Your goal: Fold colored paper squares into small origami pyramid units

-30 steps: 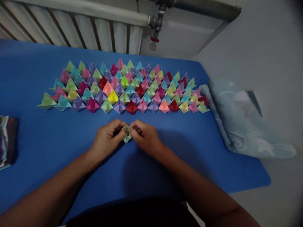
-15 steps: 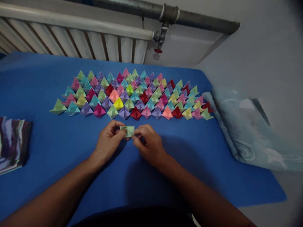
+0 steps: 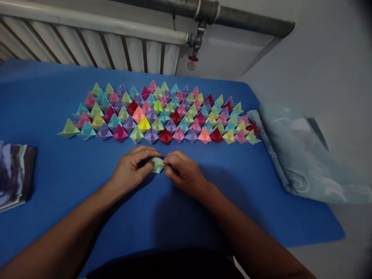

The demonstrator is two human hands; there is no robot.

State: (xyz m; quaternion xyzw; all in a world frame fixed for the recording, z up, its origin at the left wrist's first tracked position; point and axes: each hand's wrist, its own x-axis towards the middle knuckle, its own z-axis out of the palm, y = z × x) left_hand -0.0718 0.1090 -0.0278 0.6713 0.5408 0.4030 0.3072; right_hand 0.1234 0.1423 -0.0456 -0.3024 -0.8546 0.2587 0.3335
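A small pale green folded paper (image 3: 157, 165) is held between both hands, just above the blue tabletop (image 3: 116, 228). My left hand (image 3: 132, 168) grips its left side, thumb in front and fingers along the top edge. On the right, my right hand (image 3: 184, 170) pinches the paper's right corner between thumb and curled fingers. Beyond the hands stand several rows of small folded paper boats (image 3: 151, 136) in green, pink, purple, blue, red and yellow. The nearest row lies a little above my fingertips in the view.
A stack of coloured paper (image 3: 17, 174) lies at the left edge. Folded light blue fabric (image 3: 302, 162) rests on the right side. Behind the table are a white radiator (image 3: 116, 29) and a pipe with a red valve (image 3: 193, 59).
The green paper has changed from a flat rectangle to a more pointed, many-sided shape. My left fingers now reach over its top edge. The camera view has shifted slightly.
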